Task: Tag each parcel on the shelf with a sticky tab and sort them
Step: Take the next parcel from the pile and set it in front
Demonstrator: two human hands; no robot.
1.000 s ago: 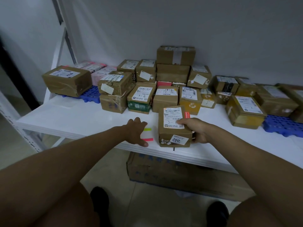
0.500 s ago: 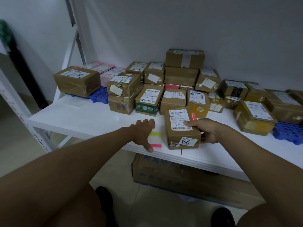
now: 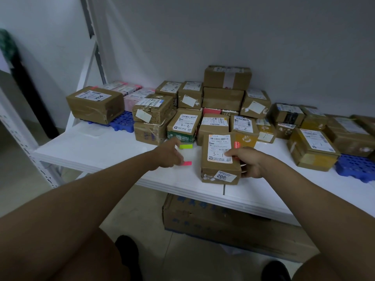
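A brown parcel [image 3: 220, 159] marked "3-1" on its white label stands at the front of the white shelf [image 3: 101, 147]. My right hand [image 3: 248, 164] grips its right side, thumb on the label. To its left lie a pink sticky tab [image 3: 187, 163] and a yellow-green sticky tab [image 3: 186, 146]. My left hand [image 3: 168, 153] rests over their left ends, thumb by the pink one, index finger by the green one. Several more labelled parcels [image 3: 184, 126] are piled behind against the wall.
A big parcel [image 3: 95, 104] sits on a blue plastic pallet [image 3: 121, 122] at the left; another blue pallet [image 3: 355, 167] lies at the right edge. A flat cardboard box [image 3: 213, 222] lies on the floor under the shelf. A white upright post [image 3: 95, 37] rises at the left.
My left hand has settled lower onto the tabs. My right hand keeps its grip on the parcel, which has hardly moved. The view has shifted slightly.
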